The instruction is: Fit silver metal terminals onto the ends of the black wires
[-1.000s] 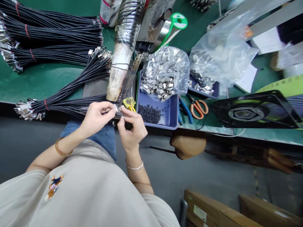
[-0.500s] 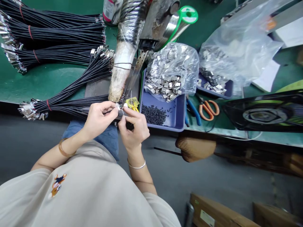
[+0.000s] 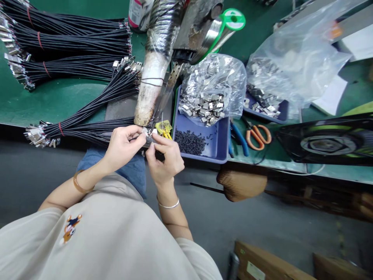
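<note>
My left hand (image 3: 124,147) is closed in a pinch at the bench edge, just below the tip of a foil-wrapped hose (image 3: 148,87). Its fingertips meet on a small, pale piece too small to name. Facing it from the right, my right hand (image 3: 166,159) also pinches, thumb against fingers, on something tiny at the same spot. The fingertips of both hands nearly touch. A bundle of black cables (image 3: 87,126) with metal plugs runs up to my left hand. Beside my right fingers lies a crumpled yellow piece (image 3: 163,127).
Right of my hands, a blue tray (image 3: 215,153) holds small black pieces (image 3: 190,143) and a bag of metal connectors (image 3: 211,107). Further right are blue-handled pliers (image 3: 239,138) and orange-handled scissors (image 3: 258,137). A solder spool (image 3: 214,31) hangs above. More cable bundles (image 3: 78,39) lie left.
The whole view has shifted slightly, so the bench things sit a little further right. Both hands keep their pinch at the same spot, with hardly any movement.
</note>
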Available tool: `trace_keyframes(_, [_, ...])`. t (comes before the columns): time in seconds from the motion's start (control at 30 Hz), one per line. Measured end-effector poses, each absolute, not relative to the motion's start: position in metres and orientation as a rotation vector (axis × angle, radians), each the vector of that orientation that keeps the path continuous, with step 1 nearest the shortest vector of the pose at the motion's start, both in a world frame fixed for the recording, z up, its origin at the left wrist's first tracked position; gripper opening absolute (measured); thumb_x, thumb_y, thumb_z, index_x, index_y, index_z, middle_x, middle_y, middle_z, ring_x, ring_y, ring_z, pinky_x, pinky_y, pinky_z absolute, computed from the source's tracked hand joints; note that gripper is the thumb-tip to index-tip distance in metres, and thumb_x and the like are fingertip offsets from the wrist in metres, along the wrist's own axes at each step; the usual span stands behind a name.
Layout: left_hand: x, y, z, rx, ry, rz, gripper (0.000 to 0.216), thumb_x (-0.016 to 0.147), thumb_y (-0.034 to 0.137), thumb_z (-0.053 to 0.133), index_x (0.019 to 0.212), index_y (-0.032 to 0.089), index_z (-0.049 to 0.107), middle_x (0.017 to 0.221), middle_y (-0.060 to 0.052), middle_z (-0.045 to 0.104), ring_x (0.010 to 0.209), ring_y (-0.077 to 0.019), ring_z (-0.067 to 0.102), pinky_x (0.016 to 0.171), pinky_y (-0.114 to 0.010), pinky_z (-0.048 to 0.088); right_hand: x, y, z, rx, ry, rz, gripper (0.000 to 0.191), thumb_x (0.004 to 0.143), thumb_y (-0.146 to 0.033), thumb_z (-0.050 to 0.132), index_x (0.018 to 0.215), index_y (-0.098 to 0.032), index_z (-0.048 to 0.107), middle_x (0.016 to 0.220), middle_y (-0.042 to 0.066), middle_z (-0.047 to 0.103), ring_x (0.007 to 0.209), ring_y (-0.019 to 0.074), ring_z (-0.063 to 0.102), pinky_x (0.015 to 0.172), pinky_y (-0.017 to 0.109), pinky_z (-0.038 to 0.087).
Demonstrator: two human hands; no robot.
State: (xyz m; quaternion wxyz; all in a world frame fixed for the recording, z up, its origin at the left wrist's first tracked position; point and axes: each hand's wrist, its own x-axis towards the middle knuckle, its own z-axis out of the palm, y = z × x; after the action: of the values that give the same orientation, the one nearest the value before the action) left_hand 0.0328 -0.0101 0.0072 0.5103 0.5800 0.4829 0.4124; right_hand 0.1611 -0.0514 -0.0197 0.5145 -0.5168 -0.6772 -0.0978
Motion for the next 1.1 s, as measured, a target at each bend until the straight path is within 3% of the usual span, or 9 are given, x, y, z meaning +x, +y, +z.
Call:
trace_keyframes(0.33, [0.032, -0.011, 0.007, 1.366, 1.126, 0.951, 0.021, 0.077, 0.030, 0.057, 0.068, 0.012, 0.064, 0.056, 0.003, 0.044, 0.052, -0.0066, 0.035, 0.048, -0.019, 0.030, 0.160, -0.056, -0.018, -1.249, -1.654, -0.312, 0.018, 0.087, -0.009, 0.064, 0.085, -0.024, 0.055, 0.090, 0.006, 0.080, 0.075, 0.0141, 0.077, 0.067, 0.022, 0.062])
trace_keyframes(0.6, [0.028, -0.014, 0.009, 1.396, 1.109, 0.911, 0.021, 0.078, 0.029, 0.058, 0.070, 0.011, 0.066, 0.056, 0.003, 0.047, 0.052, -0.0062, 0.035, 0.048, -0.019, 0.029, 0.164, -0.059, -0.017, -1.240, -1.633, -0.245, 0.017, 0.087, -0.008, 0.066, 0.091, -0.023, 0.059, 0.094, 0.005, 0.080, 0.081, 0.0141, 0.077, 0.073, 0.024, 0.063])
trace_keyframes(0.73, [0.026, -0.015, 0.010, 1.457, 1.097, 0.965, 0.020, 0.078, 0.026, 0.059, 0.070, 0.011, 0.071, 0.062, -0.001, 0.059, 0.055, -0.0079, 0.044, 0.051, -0.019, 0.034, 0.168, -0.059, -0.013, -1.305, -1.545, -0.002, 0.011, 0.087, -0.012, 0.068, 0.088, -0.022, 0.064, 0.100, 0.005, 0.079, 0.089, 0.0163, 0.078, 0.071, 0.025, 0.063])
trace_keyframes(0.87, [0.025, -0.012, 0.009, 1.521, 1.090, 1.013, 0.019, 0.076, 0.023, 0.061, 0.068, 0.011, 0.073, 0.058, 0.000, 0.057, 0.053, -0.0078, 0.041, 0.050, -0.020, 0.031, 0.167, -0.060, -0.009, -1.353, -1.444, 0.313, 0.008, 0.088, -0.016, 0.065, 0.082, -0.021, 0.064, 0.100, 0.006, 0.079, 0.082, 0.0169, 0.078, 0.066, 0.026, 0.064])
trace_keyframes(1.1, [0.028, -0.009, 0.006, 1.470, 1.166, 1.019, 0.023, 0.076, 0.027, 0.062, 0.072, 0.010, 0.077, 0.056, -0.001, 0.061, 0.050, -0.0076, 0.040, 0.050, -0.021, 0.032, 0.166, -0.057, -0.006, -1.395, -1.473, 0.286, 0.008, 0.088, -0.018, 0.064, 0.081, -0.021, 0.064, 0.103, 0.007, 0.080, 0.085, 0.0179, 0.078, 0.068, 0.028, 0.064])
